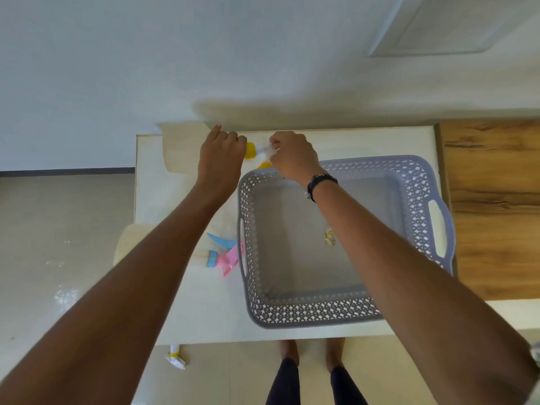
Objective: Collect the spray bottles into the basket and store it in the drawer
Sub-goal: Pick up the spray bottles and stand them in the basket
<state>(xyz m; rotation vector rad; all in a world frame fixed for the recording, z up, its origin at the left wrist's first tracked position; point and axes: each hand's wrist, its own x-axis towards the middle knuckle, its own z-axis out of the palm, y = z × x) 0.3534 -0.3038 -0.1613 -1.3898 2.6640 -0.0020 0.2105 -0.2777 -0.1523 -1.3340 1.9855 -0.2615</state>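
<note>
A grey perforated basket [306, 312] stands on the white table, with only a small yellowish scrap [329, 237] on its floor. Beyond its far left corner lies a spray bottle with a yellow collar [250, 150], and a second yellow part [265, 164] shows just below. My left hand [219, 159] is curled around the bottle's body. My right hand [293, 156] pinches its whitish spray head. A second spray bottle with a pink and blue trigger head [225, 255] lies on the table beside the basket's left handle.
The white table [204, 311] ends at a wall behind and a wood-grain surface [493, 206] on the right. A small white and yellow object [175, 356] lies on the tiled floor under the table's front edge. My feet stand below the table.
</note>
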